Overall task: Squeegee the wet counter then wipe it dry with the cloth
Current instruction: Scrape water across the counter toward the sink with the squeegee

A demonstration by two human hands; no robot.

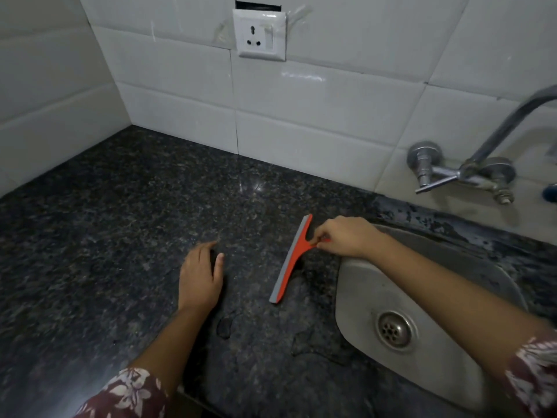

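The squeegee (pixel 291 257) lies on the dark bench (pixel 120 221), just left of the sink (pixel 355 285), its long blade running from near-left to far-right. The right hand (pixel 346 236) pinches the short red handle on the sink side; fingers (pixel 320 238) clenched on it. The left hand (pixel 200 276) rests flat and released, near the blade's left. Puddles seem to lie nearer the front edge. No cloth in view.
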